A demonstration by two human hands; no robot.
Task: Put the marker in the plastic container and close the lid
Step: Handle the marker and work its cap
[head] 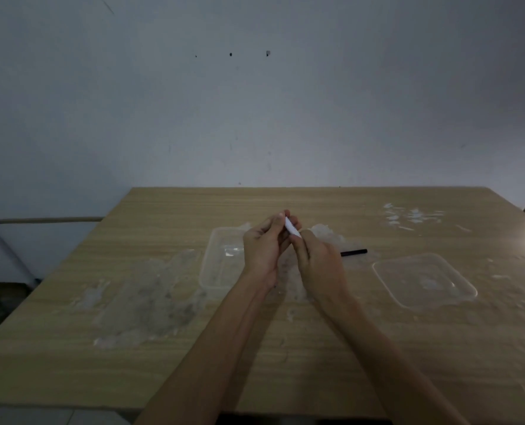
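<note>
Both hands raised over table (193, 348), left hand (262, 245) and right hand (319, 259) together gripping white marker (292, 229). Open plastic container (216, 259) partly behind left hand. Lid (424, 280) lies apart, right. Black stick-like item (354, 252) behind right hand, identity unclear.

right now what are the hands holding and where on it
Both hands hold a small white object, likely the marker: left hand near its upper end, right hand at its lower end.
</note>
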